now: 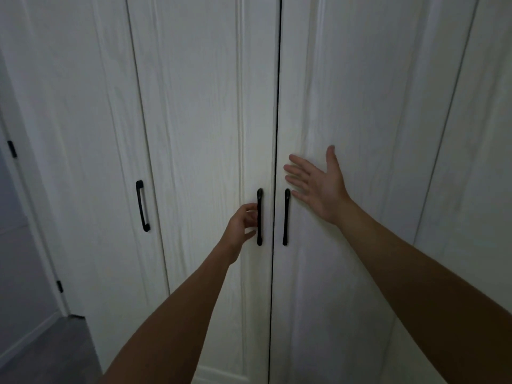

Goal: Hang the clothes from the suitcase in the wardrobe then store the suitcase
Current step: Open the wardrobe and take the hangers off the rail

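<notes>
Only one view here, worn on the person's head: it stands very near the closed wardrobe, faces it almost straight and tips a little downward (the wide lens bends the straight edges), so a strip of floor shows in the lower left corner.

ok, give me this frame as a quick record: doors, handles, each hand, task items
doors: wardrobe doors shut, dark seam between the middle pair
handles: three black bars: left-middle handle, right-middle handle, far-left handle
left hand: fingers curled beside left-middle handle, not round it
right hand: fingers straight and spread, in front of right door; contact unclear
suitcase, clothes: not in view
</notes>
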Tool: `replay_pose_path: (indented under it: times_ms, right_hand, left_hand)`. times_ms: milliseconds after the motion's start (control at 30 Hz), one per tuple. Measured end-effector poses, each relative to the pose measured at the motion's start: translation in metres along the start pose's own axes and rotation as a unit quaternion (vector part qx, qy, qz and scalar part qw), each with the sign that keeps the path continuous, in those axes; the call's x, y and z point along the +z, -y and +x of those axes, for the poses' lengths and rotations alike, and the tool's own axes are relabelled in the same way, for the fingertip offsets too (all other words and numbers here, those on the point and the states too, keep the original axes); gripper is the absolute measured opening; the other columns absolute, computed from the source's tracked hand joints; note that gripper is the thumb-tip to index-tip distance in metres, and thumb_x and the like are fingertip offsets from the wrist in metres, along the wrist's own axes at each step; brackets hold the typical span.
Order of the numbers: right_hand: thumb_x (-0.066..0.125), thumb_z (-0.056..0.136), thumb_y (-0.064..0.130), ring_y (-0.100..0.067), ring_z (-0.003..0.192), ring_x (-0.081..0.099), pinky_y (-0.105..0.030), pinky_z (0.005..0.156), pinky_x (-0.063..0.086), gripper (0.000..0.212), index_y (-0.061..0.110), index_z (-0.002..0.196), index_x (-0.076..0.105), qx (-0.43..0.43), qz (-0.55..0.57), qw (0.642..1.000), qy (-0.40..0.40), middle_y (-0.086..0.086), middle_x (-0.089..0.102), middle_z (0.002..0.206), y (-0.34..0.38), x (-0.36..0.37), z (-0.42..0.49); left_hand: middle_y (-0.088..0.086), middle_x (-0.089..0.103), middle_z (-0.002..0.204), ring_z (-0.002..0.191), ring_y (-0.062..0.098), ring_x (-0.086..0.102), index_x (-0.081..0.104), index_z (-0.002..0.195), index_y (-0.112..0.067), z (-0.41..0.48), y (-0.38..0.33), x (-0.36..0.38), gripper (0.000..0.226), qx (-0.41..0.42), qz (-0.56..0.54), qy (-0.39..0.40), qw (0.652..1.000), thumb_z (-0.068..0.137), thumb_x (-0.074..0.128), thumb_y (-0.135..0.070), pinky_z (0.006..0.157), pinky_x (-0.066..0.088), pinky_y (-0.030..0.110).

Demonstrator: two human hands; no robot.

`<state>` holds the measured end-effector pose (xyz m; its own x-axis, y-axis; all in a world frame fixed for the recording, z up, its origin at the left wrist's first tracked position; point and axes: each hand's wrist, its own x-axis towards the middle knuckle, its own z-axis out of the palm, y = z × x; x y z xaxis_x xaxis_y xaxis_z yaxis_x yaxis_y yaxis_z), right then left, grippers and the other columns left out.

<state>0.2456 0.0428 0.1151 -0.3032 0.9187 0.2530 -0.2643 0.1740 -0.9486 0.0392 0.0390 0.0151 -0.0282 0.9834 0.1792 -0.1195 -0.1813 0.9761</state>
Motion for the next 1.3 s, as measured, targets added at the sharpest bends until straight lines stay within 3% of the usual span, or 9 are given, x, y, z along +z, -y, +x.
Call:
replay_pose_path:
  times_ms: [67,233,433,700,867,1000,1167,1300]
  right_hand:
    - [0.011,0.081,0.092,-0.022,0.141,0.044,-0.055,0.124,0.018,0.104,0.024,0.148,0.052,-0.004,0.062,0.998,0.018,-0.003,0.053,0.151,-0.001,0.003,-0.004]
    - [0.008,0.075,0.096,-0.022,0.144,0.038,-0.058,0.123,0.012,0.106,0.032,0.147,0.052,0.001,0.093,0.991,0.097,-0.002,0.051,0.153,-0.005,0.028,-0.023]
    - [0.012,0.070,0.098,-0.032,0.149,0.031,-0.070,0.118,0.018,0.113,0.027,0.152,0.046,0.033,0.105,0.967,0.228,-0.006,0.038,0.161,-0.007,0.088,-0.045]
    - [0.008,0.075,0.096,-0.040,0.149,0.027,-0.077,0.111,0.023,0.115,0.019,0.154,0.041,0.060,0.106,0.928,0.352,-0.011,0.036,0.161,-0.010,0.178,-0.055]
    - [0.003,0.079,0.093,-0.038,0.144,0.035,-0.074,0.111,0.029,0.111,0.020,0.151,0.048,0.065,0.070,0.922,0.376,-0.012,0.040,0.155,-0.016,0.239,-0.051]
    - [0.005,0.080,0.092,-0.032,0.144,0.039,-0.068,0.115,0.029,0.110,0.018,0.149,0.051,0.076,0.050,0.921,0.378,-0.006,0.046,0.151,-0.023,0.280,-0.043]
    - [0.011,0.080,0.092,-0.025,0.147,0.037,-0.061,0.120,0.026,0.108,0.019,0.149,0.051,0.091,0.021,0.916,0.390,-0.001,0.044,0.157,-0.039,0.326,-0.037]
    - [0.014,0.083,0.090,-0.022,0.147,0.036,-0.059,0.121,0.025,0.104,0.019,0.152,0.046,0.106,0.009,0.916,0.386,0.002,0.045,0.157,-0.051,0.347,-0.033]
  left_hand:
    - [0.003,0.065,0.100,0.099,0.021,0.062,0.070,0.116,-0.017,-0.010,0.000,-0.007,0.030,0.003,-0.009,0.005,1.000,0.103,0.044,-0.027,0.105,0.050,0.050]
    - [0.003,0.063,0.097,0.096,0.024,0.060,0.069,0.117,-0.012,-0.061,-0.008,-0.043,0.032,0.025,-0.024,0.054,0.998,0.098,0.049,-0.027,0.097,0.054,0.053]
    - [0.017,0.057,0.112,0.107,0.032,0.058,0.060,0.131,-0.003,-0.125,-0.016,-0.108,0.072,0.036,-0.051,0.098,0.993,0.067,0.062,-0.036,0.103,0.049,0.062]
    - [0.026,0.058,0.124,0.117,0.041,0.058,0.059,0.135,-0.005,-0.185,-0.028,-0.199,0.070,0.071,-0.035,0.055,0.995,0.074,0.055,-0.038,0.104,0.049,0.062]
    - [0.025,0.056,0.126,0.120,0.043,0.054,0.054,0.141,0.000,-0.211,-0.037,-0.251,0.082,0.074,-0.068,0.022,0.995,0.070,0.057,-0.041,0.109,0.040,0.068]
    - [0.028,0.048,0.147,0.141,0.046,0.042,0.050,0.146,-0.001,-0.221,-0.038,-0.289,0.072,0.040,-0.148,-0.019,0.988,0.089,0.029,-0.038,0.120,0.028,0.063]
    - [0.017,0.050,0.152,0.144,0.033,0.044,0.053,0.146,-0.007,-0.228,-0.047,-0.319,0.093,0.018,-0.220,-0.047,0.974,0.094,0.017,-0.075,0.123,0.026,0.050]
    - [0.014,0.055,0.149,0.142,0.030,0.047,0.058,0.143,-0.009,-0.229,-0.054,-0.332,0.104,0.024,-0.234,-0.067,0.970,0.088,0.013,-0.085,0.124,0.025,0.047]
